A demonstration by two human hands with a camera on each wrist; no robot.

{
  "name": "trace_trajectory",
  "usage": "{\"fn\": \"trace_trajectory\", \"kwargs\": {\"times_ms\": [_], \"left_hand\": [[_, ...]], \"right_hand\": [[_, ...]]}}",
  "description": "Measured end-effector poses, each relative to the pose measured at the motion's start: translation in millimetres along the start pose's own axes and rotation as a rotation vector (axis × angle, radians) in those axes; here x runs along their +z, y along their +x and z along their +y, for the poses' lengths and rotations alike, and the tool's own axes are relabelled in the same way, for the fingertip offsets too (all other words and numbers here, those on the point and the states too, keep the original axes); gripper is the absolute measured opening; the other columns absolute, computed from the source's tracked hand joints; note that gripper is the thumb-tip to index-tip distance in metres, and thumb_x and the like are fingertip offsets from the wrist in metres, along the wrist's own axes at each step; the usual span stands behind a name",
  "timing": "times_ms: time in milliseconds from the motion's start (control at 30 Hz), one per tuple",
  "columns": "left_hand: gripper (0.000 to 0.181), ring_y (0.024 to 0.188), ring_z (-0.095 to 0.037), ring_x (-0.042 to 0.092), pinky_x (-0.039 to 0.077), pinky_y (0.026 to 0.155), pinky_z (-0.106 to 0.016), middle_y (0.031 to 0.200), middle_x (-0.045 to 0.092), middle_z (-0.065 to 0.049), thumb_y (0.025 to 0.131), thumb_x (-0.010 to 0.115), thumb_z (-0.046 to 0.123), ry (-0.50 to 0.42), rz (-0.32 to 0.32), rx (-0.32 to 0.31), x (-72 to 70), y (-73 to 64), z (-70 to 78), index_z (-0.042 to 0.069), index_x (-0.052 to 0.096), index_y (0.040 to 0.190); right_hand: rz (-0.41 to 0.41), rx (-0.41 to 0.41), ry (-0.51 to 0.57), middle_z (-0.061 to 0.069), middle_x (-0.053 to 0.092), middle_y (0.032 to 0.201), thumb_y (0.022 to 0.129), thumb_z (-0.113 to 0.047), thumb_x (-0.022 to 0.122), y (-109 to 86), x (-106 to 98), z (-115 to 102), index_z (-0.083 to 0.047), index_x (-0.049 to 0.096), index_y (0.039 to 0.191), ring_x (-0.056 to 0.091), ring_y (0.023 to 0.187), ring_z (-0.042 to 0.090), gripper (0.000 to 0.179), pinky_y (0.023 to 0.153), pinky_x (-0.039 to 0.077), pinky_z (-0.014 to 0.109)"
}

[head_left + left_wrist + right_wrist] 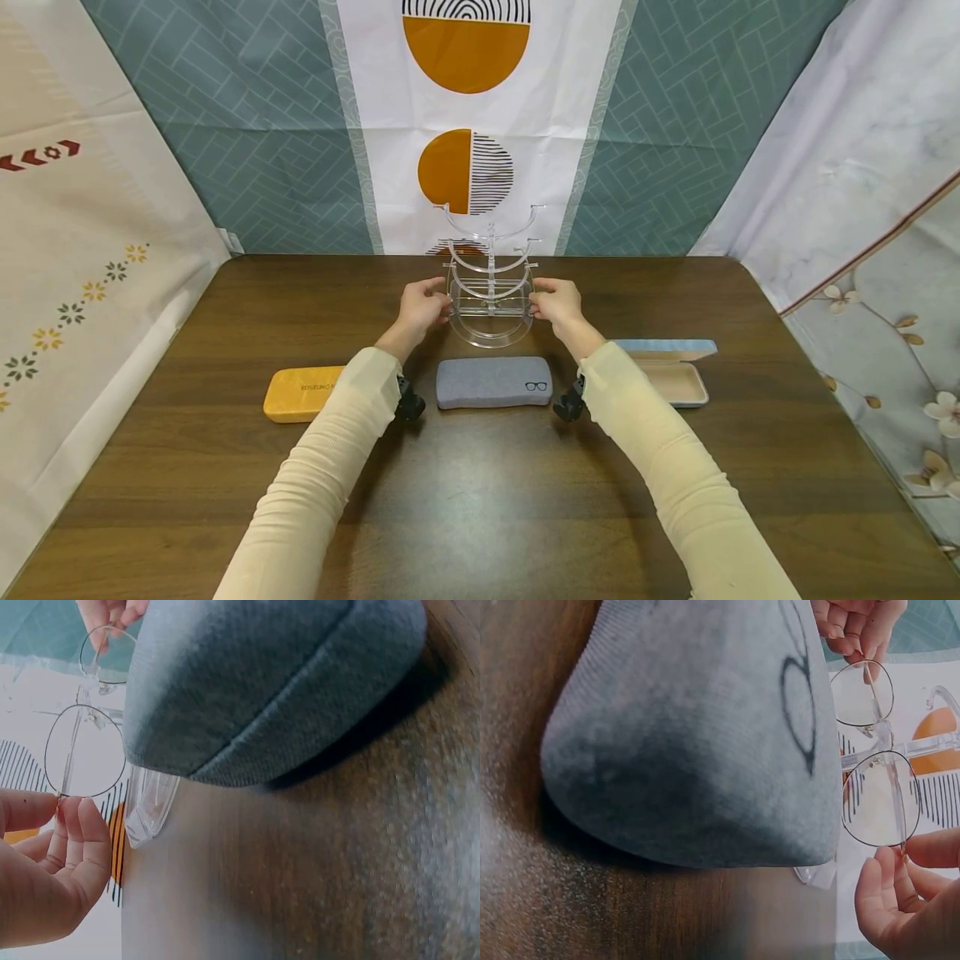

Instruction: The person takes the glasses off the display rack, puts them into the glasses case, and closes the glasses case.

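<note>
A pair of thin wire-rimmed eyeglasses [881, 799] with round lenses is held level between both hands in front of the clear display stand [491, 267]. My left hand [422, 310] pinches its left end between thumb and fingertips, at the edge of the lens in the left wrist view. The right end is pinched by my right hand [557, 305] in the same way. The stand rises in curved tiers from a rounded base. Close in front of it lies a closed grey glasses case [493, 383] with a small glasses print, filling much of both wrist views.
A yellow case [302, 395] lies at the left, partly behind the left sleeve. On the right, an open case [678, 383] with a light blue lid and cream inside is partly covered by the right sleeve. Patterned cloths [285, 125] hang behind the wooden table [480, 517].
</note>
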State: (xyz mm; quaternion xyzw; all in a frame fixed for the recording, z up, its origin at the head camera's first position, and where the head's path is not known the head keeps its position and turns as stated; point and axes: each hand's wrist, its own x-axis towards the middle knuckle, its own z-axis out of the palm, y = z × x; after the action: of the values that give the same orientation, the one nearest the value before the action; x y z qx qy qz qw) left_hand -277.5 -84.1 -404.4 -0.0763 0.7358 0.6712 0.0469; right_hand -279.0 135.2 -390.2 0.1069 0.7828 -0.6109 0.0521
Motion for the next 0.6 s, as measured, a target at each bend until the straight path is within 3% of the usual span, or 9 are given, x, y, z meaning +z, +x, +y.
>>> {"fn": "trace_trajectory", "kwargs": {"times_ms": [100, 233, 433, 600], "left_hand": [[0.049, 0.061, -0.014, 0.052, 0.05, 0.055, -0.022, 0.083, 0.058, -0.018, 0.083, 0.048, -0.011, -0.039, -0.002, 0.003, 0.6, -0.9, 1.1, -0.003, 0.045, 0.131], [0.046, 0.056, -0.012, 0.049, 0.048, 0.053, -0.02, 0.068, 0.051, -0.006, 0.084, 0.048, -0.013, -0.083, 0.003, 0.022, 1.9, -3.1, 2.8, -0.005, 0.047, 0.129], [0.042, 0.059, -0.012, 0.051, 0.049, 0.055, -0.021, 0.07, 0.054, -0.009, 0.082, 0.051, -0.013, -0.128, 0.015, 0.078, 1.4, -1.0, -2.8, -0.006, 0.052, 0.123], [0.041, 0.061, -0.013, 0.053, 0.052, 0.06, -0.025, 0.072, 0.056, -0.011, 0.082, 0.052, -0.013, -0.134, 0.008, 0.088, 0.4, -4.9, -1.8, -0.006, 0.053, 0.122]], "right_hand": [[0.009, -0.015, 0.013, 0.015, 0.058, 0.092, 0.086, 0.005, 0.054, -1.9, 0.1, -1.0, 0.001, 0.052, 0.126, 0.059, 0.078, 0.026, 0.04, 0.08, 0.051, 0.038], [0.02, -0.035, 0.027, 0.017, 0.058, 0.093, 0.085, 0.006, 0.055, -4.4, -0.4, -3.6, 0.003, 0.053, 0.125, 0.06, 0.074, 0.022, 0.04, 0.076, 0.052, 0.034], [0.02, -0.047, 0.028, 0.019, 0.06, 0.093, 0.085, 0.004, 0.055, -8.0, -2.1, -5.8, 0.004, 0.054, 0.123, 0.061, 0.077, 0.026, 0.038, 0.065, 0.053, 0.023], [0.006, -0.045, 0.041, 0.022, 0.06, 0.098, 0.087, 0.003, 0.055, -11.4, -4.1, -6.8, 0.004, 0.052, 0.125, 0.061, 0.077, 0.024, 0.038, 0.062, 0.052, 0.02]]}}
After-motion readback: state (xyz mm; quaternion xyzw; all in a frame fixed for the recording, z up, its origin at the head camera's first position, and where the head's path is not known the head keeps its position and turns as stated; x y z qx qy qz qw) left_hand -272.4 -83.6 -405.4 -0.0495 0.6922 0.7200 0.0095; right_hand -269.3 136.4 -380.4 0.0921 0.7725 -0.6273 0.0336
